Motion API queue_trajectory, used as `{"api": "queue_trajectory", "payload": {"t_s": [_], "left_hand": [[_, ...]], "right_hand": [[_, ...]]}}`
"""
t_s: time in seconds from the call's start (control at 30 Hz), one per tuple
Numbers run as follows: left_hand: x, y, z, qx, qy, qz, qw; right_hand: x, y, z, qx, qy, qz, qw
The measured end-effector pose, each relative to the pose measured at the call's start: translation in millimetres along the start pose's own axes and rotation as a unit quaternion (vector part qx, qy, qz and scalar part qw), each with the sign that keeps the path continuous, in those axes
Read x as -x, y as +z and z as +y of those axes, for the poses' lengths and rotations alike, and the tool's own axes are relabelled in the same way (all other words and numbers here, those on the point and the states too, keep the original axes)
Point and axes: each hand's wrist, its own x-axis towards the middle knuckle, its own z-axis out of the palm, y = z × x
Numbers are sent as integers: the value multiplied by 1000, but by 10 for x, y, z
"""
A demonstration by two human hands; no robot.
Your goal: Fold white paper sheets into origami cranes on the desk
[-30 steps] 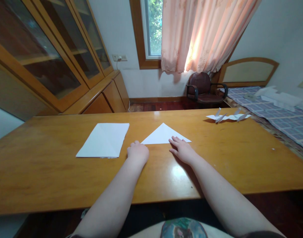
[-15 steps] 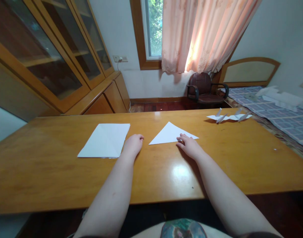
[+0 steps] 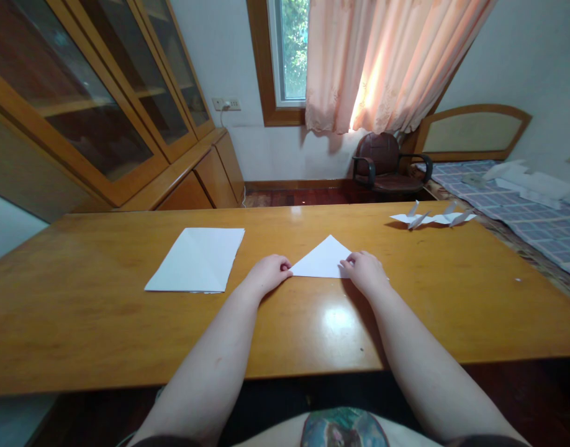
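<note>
A white sheet of paper folded into a triangle [image 3: 323, 261] lies on the table, its peak pointing away from me and its long edge towards me. At its left corner is my left hand [image 3: 272, 272], thumb and fingertips closed on the tip. My right hand [image 3: 365, 270] lies over the right part of the triangle, its curled fingers closed on the paper. That hand hides most of the right corner. To the left of my left arm is a stack of white paper [image 3: 194, 261], with a diagonal crease showing on the top sheet.
White folded paper figures [image 3: 431, 218] stand near the far right edge of the wooden table [image 3: 103, 335]. Beyond the table are a brown armchair [image 3: 382, 164], a bed with a checked cover [image 3: 490, 205] and a glass-fronted cabinet [image 3: 140, 81].
The paper triangle has shifted right and turned slightly, so its long edge lies nearly level. My left hand has moved right onto its left corner. My right hand's fingers have drawn together on it.
</note>
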Motion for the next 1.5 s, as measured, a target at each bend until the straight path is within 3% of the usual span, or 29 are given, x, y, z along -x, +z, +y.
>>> {"api": "queue_trajectory", "payload": {"t_s": [0.37, 0.63, 0.8, 1.0, 1.17, 1.5], "left_hand": [[-17, 78, 38, 1, 39, 6, 999], [-10, 126, 123, -20, 59, 15, 998], [-33, 168, 156, -40, 64, 19, 997], [-25, 151, 159, -7, 22, -5, 1000], [11, 108, 156, 13, 27, 1, 1000], [87, -67, -21, 22, -32, -55, 998]], "right_hand": [[-132, 97, 61, -3, 22, 21, 1000], [-132, 96, 54, -19, -15, 11, 1000], [-132, 82, 58, -33, 19, -4, 999], [-172, 89, 104, -54, 39, 3, 998], [-171, 111, 124, -73, 40, 2, 997], [-126, 73, 91, -102, 83, 10, 991]]}}
